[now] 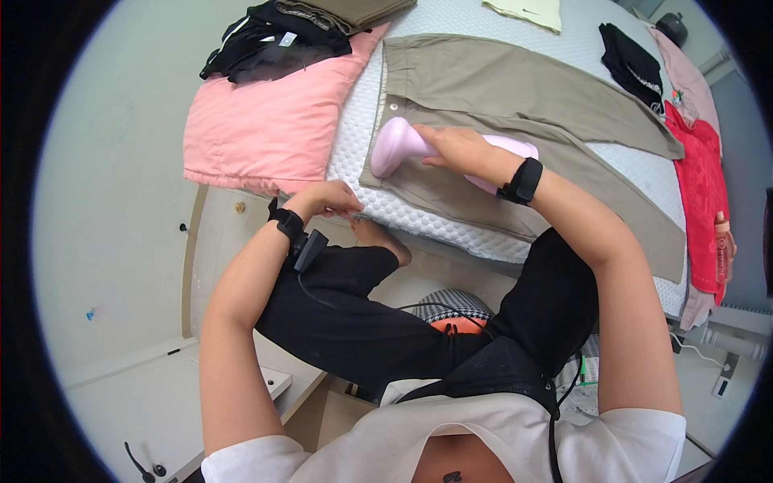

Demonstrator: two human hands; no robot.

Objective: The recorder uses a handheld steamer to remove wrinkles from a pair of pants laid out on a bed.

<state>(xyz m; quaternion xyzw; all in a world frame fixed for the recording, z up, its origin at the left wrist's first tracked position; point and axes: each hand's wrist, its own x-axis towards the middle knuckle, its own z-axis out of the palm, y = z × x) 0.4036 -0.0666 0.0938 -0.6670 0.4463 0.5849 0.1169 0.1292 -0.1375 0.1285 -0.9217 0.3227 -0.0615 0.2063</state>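
My right hand [454, 147] grips the handle of a pale pink handheld garment steamer [395, 145]. Its broad head rests on or just above khaki trousers [483, 72], near the waistband with its white button [394, 107]. The trousers lie spread on the white quilted bed [351, 139], legs pointing right. My left hand [332, 198] is at the bed's near edge, close to the pink pillow's corner, with fingers bent together. Whether anything is pinched there is unclear. The steamer's lower part is partly covered by my right hand and wrist.
A pink pillow [259, 130] carries dark clothes [284, 45] at the left. On the bed's right lie a black folded garment [633, 65], red cloth [700, 193] and a bottle [723, 250]. A cream garment [528, 12] is at the far edge. A black cable [314, 296] crosses my lap.
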